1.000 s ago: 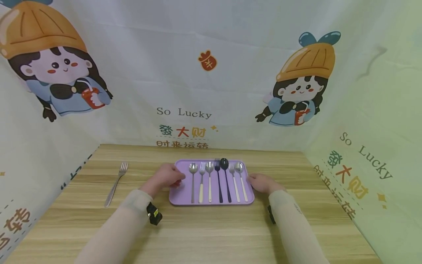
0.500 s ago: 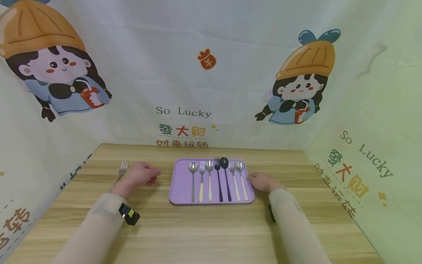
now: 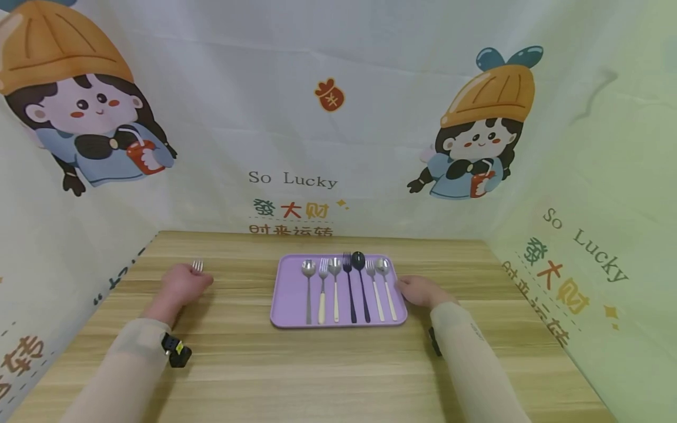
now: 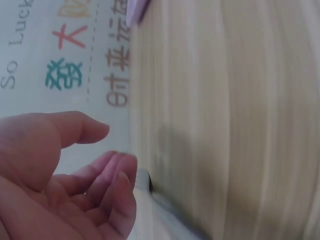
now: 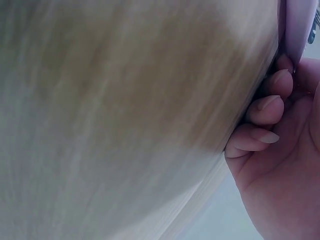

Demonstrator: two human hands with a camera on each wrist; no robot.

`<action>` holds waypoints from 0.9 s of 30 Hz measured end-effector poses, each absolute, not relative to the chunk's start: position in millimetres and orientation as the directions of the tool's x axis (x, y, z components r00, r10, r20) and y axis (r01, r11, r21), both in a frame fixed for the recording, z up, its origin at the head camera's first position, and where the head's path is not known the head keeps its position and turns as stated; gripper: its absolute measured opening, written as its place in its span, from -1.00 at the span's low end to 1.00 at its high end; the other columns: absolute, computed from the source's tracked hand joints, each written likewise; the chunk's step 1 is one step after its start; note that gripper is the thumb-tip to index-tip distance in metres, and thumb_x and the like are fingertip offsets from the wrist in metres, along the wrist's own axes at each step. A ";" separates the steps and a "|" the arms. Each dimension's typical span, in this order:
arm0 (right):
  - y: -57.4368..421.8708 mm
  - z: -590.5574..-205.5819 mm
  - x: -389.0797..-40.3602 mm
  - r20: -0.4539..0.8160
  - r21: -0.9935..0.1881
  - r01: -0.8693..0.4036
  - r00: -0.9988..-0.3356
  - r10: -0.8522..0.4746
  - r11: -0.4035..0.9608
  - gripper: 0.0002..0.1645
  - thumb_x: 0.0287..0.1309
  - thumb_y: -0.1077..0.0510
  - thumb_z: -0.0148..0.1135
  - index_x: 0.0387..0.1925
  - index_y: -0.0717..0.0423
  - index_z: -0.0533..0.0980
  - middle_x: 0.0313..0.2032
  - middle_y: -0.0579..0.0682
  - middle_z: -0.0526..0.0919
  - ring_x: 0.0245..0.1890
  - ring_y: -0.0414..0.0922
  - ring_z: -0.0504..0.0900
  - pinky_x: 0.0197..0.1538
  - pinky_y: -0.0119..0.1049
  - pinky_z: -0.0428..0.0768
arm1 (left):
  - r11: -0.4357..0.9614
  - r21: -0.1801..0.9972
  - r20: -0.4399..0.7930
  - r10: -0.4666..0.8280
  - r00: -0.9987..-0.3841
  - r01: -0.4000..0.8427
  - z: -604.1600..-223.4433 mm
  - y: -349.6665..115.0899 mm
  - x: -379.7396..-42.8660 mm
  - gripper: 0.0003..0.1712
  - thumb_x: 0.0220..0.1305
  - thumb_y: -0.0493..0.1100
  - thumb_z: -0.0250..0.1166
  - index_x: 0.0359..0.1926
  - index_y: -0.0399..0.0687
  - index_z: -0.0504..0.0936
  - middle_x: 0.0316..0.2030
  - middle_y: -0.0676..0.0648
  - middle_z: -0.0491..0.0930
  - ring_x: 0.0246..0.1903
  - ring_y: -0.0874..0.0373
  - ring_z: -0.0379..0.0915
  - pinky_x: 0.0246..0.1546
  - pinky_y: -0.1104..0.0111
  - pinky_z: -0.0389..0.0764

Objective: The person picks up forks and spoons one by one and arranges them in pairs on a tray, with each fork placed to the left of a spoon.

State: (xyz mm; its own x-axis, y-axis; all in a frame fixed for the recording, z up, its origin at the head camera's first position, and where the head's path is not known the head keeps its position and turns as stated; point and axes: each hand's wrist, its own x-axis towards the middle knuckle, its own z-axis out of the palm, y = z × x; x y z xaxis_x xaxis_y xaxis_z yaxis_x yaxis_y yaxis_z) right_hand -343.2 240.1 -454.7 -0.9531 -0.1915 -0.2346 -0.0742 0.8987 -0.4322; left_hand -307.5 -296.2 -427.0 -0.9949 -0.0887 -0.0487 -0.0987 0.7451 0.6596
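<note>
My left hand (image 3: pixel 182 285) is over a silver fork at the table's left, whose tines (image 3: pixel 197 266) show beyond the knuckles; the hand hides its handle. In the left wrist view, a gap parts the thumb (image 4: pixel 82 127) from the loosely bent fingers, with nothing between them. My right hand (image 3: pixel 423 292) grips the right edge of a purple tray (image 3: pixel 288 299), fingers curled at its rim in the right wrist view. Across the tray lie a silver spoon (image 3: pixel 308 269), cream-handled fork (image 3: pixel 322 306) and spoon (image 3: pixel 335 296), black fork (image 3: pixel 351 296) and spoon (image 3: pixel 362 288), and white-handled fork (image 3: pixel 376 296) and spoon (image 3: pixel 389 294).
A wooden table (image 3: pixel 317 370) carries everything. Printed cloth (image 3: pixel 381 141) hangs behind it and along both sides. The tray's left strip shows bare purple, and wood lies between the tray and my left hand.
My left hand has gone from the tray's left end leftwards to the silver fork, covering most of it. The right hand and the tray have kept their places.
</note>
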 end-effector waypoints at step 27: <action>241.6 -457.5 -345.4 -0.223 -0.423 -0.080 -0.956 -0.189 0.903 -0.29 0.70 -0.13 -0.18 0.51 0.26 0.46 0.51 0.34 0.49 0.57 0.36 0.39 0.63 0.29 0.29 | 0.850 0.475 -0.217 -0.139 -0.966 -0.228 -438.2 -328.9 -307.4 -0.60 0.46 -0.11 0.19 -0.41 -0.39 0.59 -0.52 -0.25 0.64 -0.56 0.01 0.61 -0.42 0.23 0.58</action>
